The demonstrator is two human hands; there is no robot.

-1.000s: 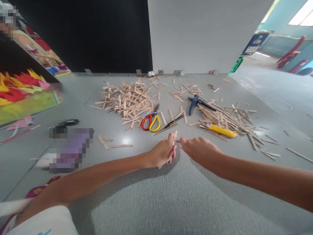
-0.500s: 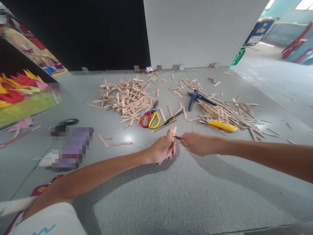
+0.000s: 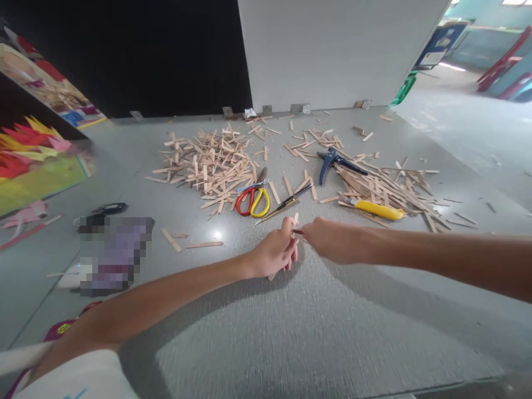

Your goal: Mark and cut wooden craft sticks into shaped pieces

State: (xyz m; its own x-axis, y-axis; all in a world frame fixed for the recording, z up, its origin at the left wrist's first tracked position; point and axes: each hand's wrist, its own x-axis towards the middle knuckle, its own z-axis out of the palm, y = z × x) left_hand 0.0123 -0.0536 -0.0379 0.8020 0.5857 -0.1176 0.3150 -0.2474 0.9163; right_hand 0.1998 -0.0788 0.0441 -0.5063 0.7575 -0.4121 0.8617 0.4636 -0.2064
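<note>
My left hand (image 3: 272,252) is closed around a wooden craft stick (image 3: 296,218), whose pale tip rises above the thumb and whose lower end shows below the fingers. My right hand (image 3: 330,241) is closed on a thin dark reddish tool (image 3: 298,231); most of it is hidden in the fist. The tool's tip meets the stick at my left thumb, and I cannot make out its kind. Just beyond the hands lie scissors (image 3: 260,202) with red and yellow handles and a slim black-and-gold pointed tool (image 3: 286,203).
A heap of craft sticks (image 3: 216,166) lies at the back left, another pile (image 3: 386,188) at the right. Dark blue pliers (image 3: 331,160) and a yellow-handled cutter (image 3: 379,210) rest by the right pile. A purple blurred object (image 3: 120,252) is at left. An upright panel (image 3: 332,55) stands behind.
My right hand has shifted slightly left, bringing the tool closer against the stick. The left hand keeps its grip. The whole view has moved a little.
</note>
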